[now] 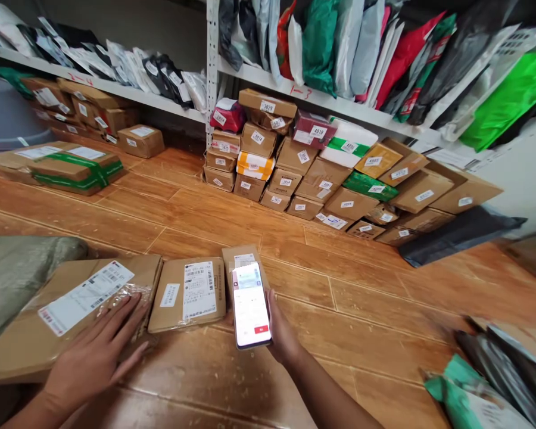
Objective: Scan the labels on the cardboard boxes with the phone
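The right hand (282, 333) is clamped around a phone (251, 304), screen lit and facing up, held over the wooden floor (366, 298) just in front of a small carton (243, 262) whose label peeks out above the phone's top edge. The left hand (96, 351) lies flat, fingers spread, on the near corner of a large flat carton (36, 333), close to its long shipping label (87, 296); it grips nothing. Between the two sits a medium carton (188, 293), touching the large one on one side and the small one on the other. A likely slip here, to my eye: the phone sits so near both labels that it could read the medium carton's barcode instead of the small one's, and the crinkled plastic over the big label may glare. The phone is held by one hand alone above hard boards, so a loose grip would drop it. Counted: three cartons in the near row, one phone, two hands; one grey sack (13, 274) at far left; a stack of numbered boxes (321, 173) under the shelf (321, 101), too many to count surely
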{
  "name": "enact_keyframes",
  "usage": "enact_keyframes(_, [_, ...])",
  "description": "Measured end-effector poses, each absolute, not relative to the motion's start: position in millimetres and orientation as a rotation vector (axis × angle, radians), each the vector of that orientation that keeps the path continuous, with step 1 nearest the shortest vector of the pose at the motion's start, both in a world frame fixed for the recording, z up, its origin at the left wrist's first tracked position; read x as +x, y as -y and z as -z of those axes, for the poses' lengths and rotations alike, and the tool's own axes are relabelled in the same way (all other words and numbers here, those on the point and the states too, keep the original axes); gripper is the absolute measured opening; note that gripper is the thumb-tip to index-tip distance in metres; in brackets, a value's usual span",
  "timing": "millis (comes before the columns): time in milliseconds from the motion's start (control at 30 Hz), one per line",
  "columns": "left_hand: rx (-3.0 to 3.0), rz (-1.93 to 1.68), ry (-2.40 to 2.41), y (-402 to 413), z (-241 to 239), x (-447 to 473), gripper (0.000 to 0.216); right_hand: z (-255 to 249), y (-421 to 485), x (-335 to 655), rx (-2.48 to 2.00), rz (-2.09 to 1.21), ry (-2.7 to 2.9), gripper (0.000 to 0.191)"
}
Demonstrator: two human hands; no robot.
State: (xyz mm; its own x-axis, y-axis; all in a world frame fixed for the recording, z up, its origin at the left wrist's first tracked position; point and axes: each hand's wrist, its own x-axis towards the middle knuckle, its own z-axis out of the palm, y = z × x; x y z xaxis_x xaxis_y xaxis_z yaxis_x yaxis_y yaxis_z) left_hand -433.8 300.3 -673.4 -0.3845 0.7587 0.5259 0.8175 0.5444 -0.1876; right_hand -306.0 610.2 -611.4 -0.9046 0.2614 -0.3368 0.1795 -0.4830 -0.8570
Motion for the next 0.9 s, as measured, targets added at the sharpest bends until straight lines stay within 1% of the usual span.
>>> enact_keyframes(67, [-1.259, 0.135, 2.23, -300.0, 674.2, -433.5, 0.083, 610.9, -609.6, -308.8, -0.651, -2.55, 1.566, 0.064])
enact_keyframes(267, [-1.265, 0.158, 2.23, -300.1, 675.5, -433.9, 0.081, 606.3, -608.0, -311.2, -0.668, -2.624, 1.546, 0.075])
enact_keyframes(467, [-1.275, 0.183, 2.224, -299.9, 675.4, -434.9, 0.08, 603.8, -606.9, -311.6, -0.605, -2.614, 1.587, 0.076])
enact_keyframes(733, [-1.275, 0.17, 2.191, -303.3, 672.4, -434.4, 0.076, 605.3, -608.5, -310.7, -0.681, -2.603, 1.542, 0.077])
enact_keyframes(900, [-1.245, 0.188, 2.227, -302.2, 674.1, -433.4, 0.075, 601.9, -608.0, -310.5, -0.643, -2.609, 1.559, 0.074])
